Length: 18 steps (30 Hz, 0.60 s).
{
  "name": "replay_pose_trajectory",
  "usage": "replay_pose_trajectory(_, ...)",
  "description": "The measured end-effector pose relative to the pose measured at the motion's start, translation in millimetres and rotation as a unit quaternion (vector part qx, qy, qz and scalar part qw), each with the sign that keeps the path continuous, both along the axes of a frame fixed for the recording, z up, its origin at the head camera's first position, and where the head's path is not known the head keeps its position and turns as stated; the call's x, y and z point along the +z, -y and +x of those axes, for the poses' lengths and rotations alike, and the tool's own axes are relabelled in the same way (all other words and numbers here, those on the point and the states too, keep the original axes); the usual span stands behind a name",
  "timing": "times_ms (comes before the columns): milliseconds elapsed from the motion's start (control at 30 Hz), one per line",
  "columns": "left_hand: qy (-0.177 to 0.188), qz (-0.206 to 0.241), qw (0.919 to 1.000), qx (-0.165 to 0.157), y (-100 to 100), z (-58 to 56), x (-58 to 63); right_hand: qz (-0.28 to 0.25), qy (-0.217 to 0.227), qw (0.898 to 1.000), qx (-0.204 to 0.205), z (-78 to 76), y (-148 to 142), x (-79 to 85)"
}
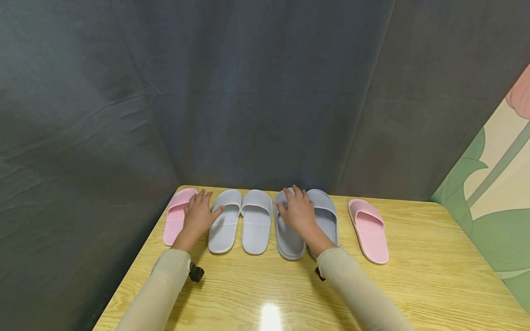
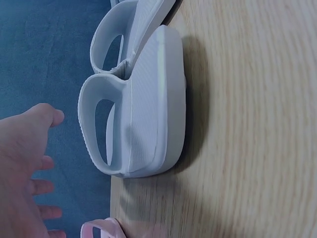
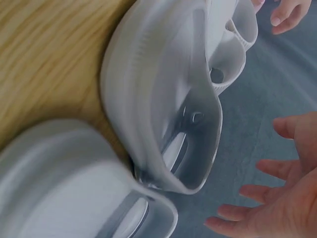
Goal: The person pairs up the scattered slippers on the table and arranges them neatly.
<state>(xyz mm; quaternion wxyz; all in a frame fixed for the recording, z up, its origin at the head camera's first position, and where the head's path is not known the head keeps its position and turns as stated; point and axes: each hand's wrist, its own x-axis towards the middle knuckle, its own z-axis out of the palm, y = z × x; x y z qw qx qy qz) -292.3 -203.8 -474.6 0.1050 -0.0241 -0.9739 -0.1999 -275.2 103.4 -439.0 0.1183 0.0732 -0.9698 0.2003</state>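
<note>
Two pale sleeves (image 1: 358, 288) are nearest the camera. The left grip (image 1: 199, 213) is spread wide, holding nothing, near the left pink slipper (image 1: 173, 227) and the light grey slippers (image 1: 256, 230). The right grip (image 1: 299, 212), also spread without any object, is near the darker grey slippers (image 1: 290, 242). Another pink slipper (image 1: 373, 241) lies rightmost on the bench (image 1: 434, 257).

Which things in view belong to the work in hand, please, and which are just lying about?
Likely part of the work:
pale grey slippers, near the left hand
darker grey slippers, nearest the right hand
pink slippers, one at each end of the row

Likely just surroundings:
table, beneath the slippers
dark cloth, behind
flowered panel, at the picture's right
</note>
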Motion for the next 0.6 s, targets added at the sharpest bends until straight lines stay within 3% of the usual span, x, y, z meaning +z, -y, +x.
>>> replay_pose_trajectory(600,-0.003,0.017,0.9997,0.014,11,-1.2,-5.5,0.002,-0.001,1.000,-0.011,6.0,-30,-1.3)
